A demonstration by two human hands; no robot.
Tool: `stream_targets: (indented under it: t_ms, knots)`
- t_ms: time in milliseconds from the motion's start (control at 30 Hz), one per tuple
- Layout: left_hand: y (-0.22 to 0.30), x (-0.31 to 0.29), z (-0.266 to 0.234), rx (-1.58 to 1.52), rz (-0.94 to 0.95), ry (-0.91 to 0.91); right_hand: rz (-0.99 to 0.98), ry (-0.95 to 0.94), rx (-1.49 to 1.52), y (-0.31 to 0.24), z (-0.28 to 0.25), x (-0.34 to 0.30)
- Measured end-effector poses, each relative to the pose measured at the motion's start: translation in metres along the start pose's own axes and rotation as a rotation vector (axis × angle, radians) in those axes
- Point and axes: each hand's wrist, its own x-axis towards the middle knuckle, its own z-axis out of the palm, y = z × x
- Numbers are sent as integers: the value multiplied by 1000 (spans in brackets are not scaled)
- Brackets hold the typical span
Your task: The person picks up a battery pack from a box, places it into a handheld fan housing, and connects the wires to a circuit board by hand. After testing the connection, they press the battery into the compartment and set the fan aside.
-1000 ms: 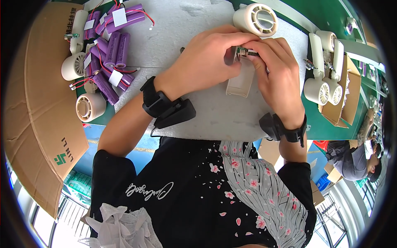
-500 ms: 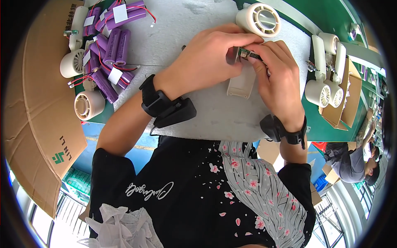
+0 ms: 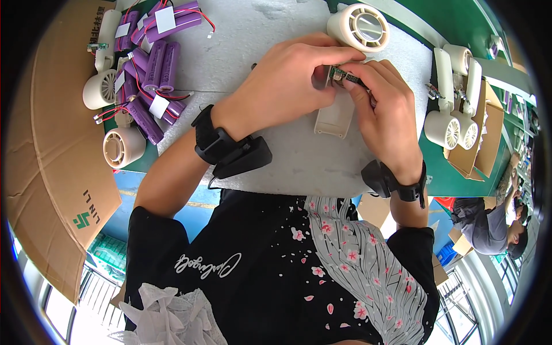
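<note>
Both hands [image 3: 339, 92] half hide small circuit board [image 3: 339, 75].

Purple cylindrical battery cells [image 3: 154, 69] with red and black wires lie heaped at the surface's [image 3: 276, 34] far left corner, round cream fan housings [image 3: 122, 147] beside them. A brown cardboard box [image 3: 52, 155] stands past the left edge; more cream fan bodies [image 3: 451, 109] lie at the right edge

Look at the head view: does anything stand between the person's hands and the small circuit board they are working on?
Nothing visible does. The left hand and right hand both pinch the small circuit board directly at the fingertips, just above the cream plastic casing on the white mat.
</note>
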Motion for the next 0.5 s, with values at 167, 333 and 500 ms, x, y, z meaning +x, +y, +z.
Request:
stream_targets:
  t_ms: [167, 333, 500]
  knots:
    - [-1, 0, 0, -6, 5, -5, -5, 17, -19, -4, -1, -1]
    - [0, 0, 0, 24, 1, -4, 23, 101, 26, -8, 0, -3]
    - [-1, 0, 0, 19, 0, 6, 98, 149, 28, -11, 1, -3]
